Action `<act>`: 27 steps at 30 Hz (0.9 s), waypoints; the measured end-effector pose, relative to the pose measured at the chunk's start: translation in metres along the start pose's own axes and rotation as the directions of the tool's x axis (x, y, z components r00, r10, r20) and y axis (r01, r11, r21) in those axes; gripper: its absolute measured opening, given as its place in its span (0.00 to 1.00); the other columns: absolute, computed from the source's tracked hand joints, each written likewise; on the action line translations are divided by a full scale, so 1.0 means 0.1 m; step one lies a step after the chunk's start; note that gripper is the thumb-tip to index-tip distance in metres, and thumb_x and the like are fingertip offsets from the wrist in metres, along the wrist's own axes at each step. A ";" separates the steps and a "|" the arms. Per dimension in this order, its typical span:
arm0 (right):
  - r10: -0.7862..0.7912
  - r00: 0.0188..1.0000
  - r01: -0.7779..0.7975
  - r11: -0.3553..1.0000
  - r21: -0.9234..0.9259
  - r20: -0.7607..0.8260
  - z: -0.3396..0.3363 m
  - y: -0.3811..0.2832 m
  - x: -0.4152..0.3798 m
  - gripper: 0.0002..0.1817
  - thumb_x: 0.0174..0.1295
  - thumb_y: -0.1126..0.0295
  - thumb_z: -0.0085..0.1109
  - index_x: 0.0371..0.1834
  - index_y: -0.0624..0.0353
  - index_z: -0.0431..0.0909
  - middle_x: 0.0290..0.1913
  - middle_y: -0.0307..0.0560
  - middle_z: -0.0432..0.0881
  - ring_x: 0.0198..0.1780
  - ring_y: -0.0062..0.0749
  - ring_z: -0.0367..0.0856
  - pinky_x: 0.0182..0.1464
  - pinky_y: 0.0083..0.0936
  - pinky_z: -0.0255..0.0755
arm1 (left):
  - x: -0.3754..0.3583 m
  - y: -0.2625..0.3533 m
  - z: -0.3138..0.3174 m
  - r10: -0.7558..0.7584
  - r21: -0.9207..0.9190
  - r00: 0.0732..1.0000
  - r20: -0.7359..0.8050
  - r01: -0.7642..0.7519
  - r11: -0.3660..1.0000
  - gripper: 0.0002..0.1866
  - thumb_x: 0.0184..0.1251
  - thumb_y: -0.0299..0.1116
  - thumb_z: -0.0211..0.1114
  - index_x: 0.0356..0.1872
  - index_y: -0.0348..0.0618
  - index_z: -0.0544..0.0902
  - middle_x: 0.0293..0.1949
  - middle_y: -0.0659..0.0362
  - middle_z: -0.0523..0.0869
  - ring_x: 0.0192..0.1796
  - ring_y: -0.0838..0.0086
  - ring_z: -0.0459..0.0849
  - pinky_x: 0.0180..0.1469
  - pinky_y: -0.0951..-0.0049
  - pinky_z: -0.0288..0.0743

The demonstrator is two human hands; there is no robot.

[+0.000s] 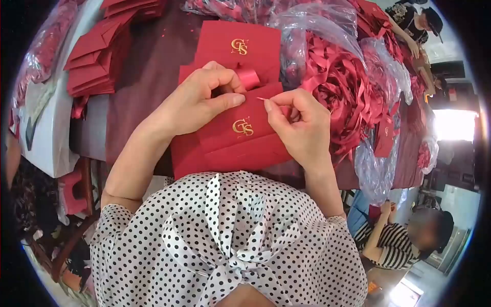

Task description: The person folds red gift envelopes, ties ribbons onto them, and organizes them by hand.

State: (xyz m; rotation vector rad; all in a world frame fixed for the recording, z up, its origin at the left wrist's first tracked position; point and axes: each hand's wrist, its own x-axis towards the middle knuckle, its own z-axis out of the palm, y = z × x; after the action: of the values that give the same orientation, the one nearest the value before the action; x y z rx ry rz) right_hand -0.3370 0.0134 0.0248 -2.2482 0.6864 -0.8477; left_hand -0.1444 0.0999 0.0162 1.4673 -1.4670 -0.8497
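A red paper bag or envelope (230,143) with gold letters lies flat before me, its top edge between my hands. A second red piece (217,43) with the same gold letters lies just beyond it. At the upper edge my left hand (204,94) is closed, thumb and forefinger pinching by a curled red satin ribbon (249,80). My right hand (304,120) is closed too, fingertips pinching the end of a thin pale pinkish strip (261,99) over the bag. The strip's other end is too small to make out.
A large heap of red ribbons (340,87) lies in clear plastic at right. Stacked red bags (97,56) stand at upper left, beside a white surface (56,148). A dark red cloth (148,66) covers the table. A person in stripes (396,245) sits at lower right; another (414,23) works at upper right.
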 end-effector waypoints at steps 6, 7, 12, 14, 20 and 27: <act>-0.101 0.995 0.100 0.988 -0.114 -0.008 0.00 0.00 -0.02 0.08 0.48 0.77 0.66 0.24 0.59 0.74 0.23 0.43 0.73 0.27 0.36 0.73 0.30 0.28 0.69 | 0.00 0.01 0.02 -0.026 -0.069 0.999 0.047 0.029 0.997 0.06 0.60 0.27 0.66 0.30 0.37 0.77 0.30 0.63 0.74 0.38 0.77 0.69 0.43 0.78 0.63; -0.101 0.995 0.099 0.988 -0.116 -0.008 0.01 0.00 -0.02 0.08 0.48 0.77 0.66 0.24 0.59 0.74 0.23 0.43 0.73 0.27 0.36 0.73 0.30 0.28 0.69 | 0.00 0.00 0.02 0.007 -0.055 0.999 0.035 -0.005 0.998 0.06 0.60 0.27 0.66 0.30 0.37 0.77 0.30 0.63 0.74 0.38 0.77 0.69 0.44 0.78 0.63; -0.398 0.917 0.380 0.865 -0.327 0.014 0.04 -0.06 0.00 0.09 0.46 0.80 0.67 0.26 0.58 0.76 0.22 0.42 0.71 0.25 0.37 0.69 0.27 0.29 0.65 | -0.04 0.10 0.01 0.059 -0.046 0.998 0.007 -0.059 0.997 0.05 0.59 0.26 0.65 0.30 0.37 0.78 0.30 0.63 0.74 0.40 0.76 0.69 0.44 0.77 0.63; -0.450 0.893 0.428 0.829 -0.359 0.026 0.01 -0.08 0.03 0.09 0.46 0.80 0.67 0.25 0.58 0.75 0.21 0.42 0.71 0.25 0.37 0.69 0.27 0.30 0.65 | -0.05 0.15 -0.01 0.171 0.066 0.984 -0.050 -0.167 0.984 0.05 0.60 0.26 0.65 0.32 0.36 0.79 0.30 0.59 0.78 0.42 0.70 0.73 0.46 0.73 0.68; -0.277 0.937 0.306 0.944 -0.121 0.211 -0.14 -0.07 0.08 0.08 0.48 0.78 0.59 0.22 0.58 0.68 0.27 0.44 0.67 0.33 0.35 0.69 0.36 0.29 0.67 | -0.10 0.17 0.04 0.200 0.197 0.978 -0.053 -0.186 0.963 0.05 0.58 0.25 0.65 0.33 0.37 0.79 0.32 0.58 0.79 0.44 0.66 0.73 0.51 0.67 0.66; -0.529 0.806 0.592 0.722 -0.358 0.266 -0.15 -0.17 0.13 0.07 0.50 0.76 0.63 0.29 0.61 0.74 0.28 0.43 0.71 0.31 0.35 0.71 0.35 0.30 0.66 | -0.10 0.25 -0.04 0.313 0.152 0.950 -0.020 -0.307 0.940 0.04 0.56 0.24 0.65 0.31 0.41 0.78 0.32 0.58 0.78 0.47 0.63 0.74 0.53 0.64 0.63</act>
State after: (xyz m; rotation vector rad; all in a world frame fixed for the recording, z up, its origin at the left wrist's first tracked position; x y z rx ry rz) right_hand -0.3355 0.0109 0.0510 -2.9650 0.0919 -0.8486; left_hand -0.1514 0.1123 0.0398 1.3022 -1.7007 -0.5222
